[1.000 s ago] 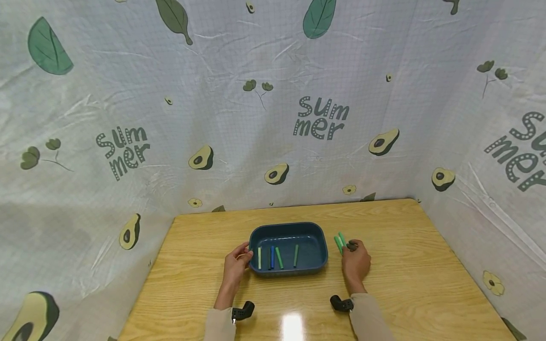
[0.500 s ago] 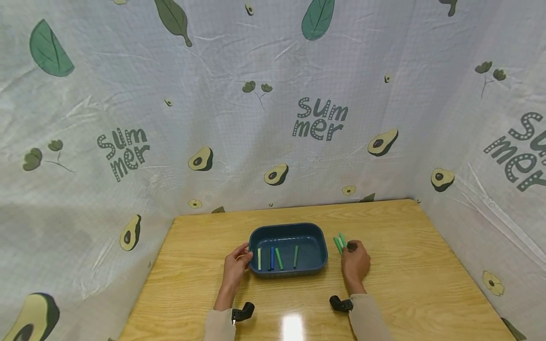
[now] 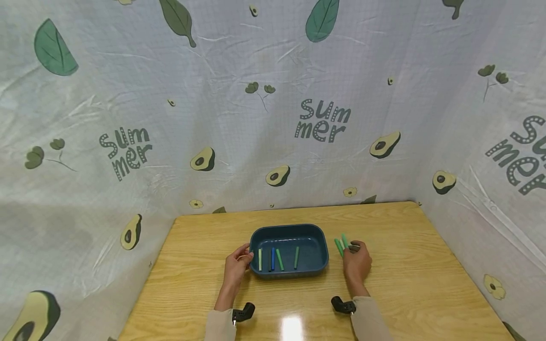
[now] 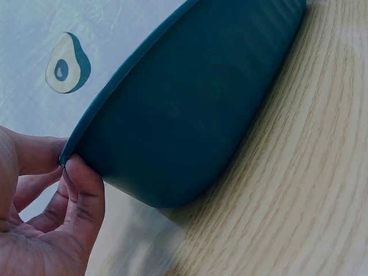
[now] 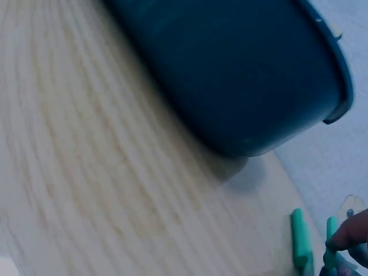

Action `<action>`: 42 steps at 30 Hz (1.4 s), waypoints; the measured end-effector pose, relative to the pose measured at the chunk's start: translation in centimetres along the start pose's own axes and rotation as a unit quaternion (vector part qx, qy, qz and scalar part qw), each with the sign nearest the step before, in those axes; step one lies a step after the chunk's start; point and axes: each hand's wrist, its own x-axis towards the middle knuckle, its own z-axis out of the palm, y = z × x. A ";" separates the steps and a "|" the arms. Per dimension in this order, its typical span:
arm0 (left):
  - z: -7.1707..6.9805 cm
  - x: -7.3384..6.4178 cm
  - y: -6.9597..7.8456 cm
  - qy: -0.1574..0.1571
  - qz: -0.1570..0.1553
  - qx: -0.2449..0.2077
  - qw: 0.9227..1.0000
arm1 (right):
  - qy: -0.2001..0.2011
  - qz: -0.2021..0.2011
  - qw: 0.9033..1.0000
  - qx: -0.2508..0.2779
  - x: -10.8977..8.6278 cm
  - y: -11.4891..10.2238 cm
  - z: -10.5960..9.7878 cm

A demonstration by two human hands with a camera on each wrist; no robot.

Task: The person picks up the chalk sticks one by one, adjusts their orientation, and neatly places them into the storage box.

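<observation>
A dark blue rectangular tray (image 3: 288, 273) stands on the table in the head view. Inside it lie short slim sticks: a pale yellow stick (image 3: 260, 259), a blue stick (image 3: 273, 259), a dark stick, and two green ones, including a green stick (image 3: 279, 260). My left hand (image 3: 236, 266) pinches the tray's left rim between thumb and fingers, seen closely in the left wrist view. To the right of the tray, my right hand (image 3: 357, 263) pinches a green stick (image 5: 330, 233). Beside it lies another green stick (image 5: 299, 237). A pale stick and something dark at the fingers are partly hidden.
The wooden table (image 3: 192, 284) runs back to a white printed cloth (image 3: 230, 118) hung behind and at both sides. A black wrist camera (image 3: 244, 312) sits on the left forearm, another wrist camera (image 3: 343, 305) on the right.
The right hand shifts very slightly at the green sticks, with its fingers a little changed around them. The left hand keeps its grip on the tray, which stays in place.
</observation>
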 end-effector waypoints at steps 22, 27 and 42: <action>0.0 -0.1 0.2 0.010 -0.002 0.009 1.000 | -0.178 0.048 0.982 0.033 0.7 -2.1 -4.2; -0.1 -0.1 0.2 0.010 -0.003 0.007 1.000 | -0.240 0.077 0.962 0.104 0.8 -1.7 -4.7; 0.0 0.0 0.0 0.003 0.006 -0.006 1.000 | -0.283 0.091 0.944 0.146 1.3 -2.0 -5.6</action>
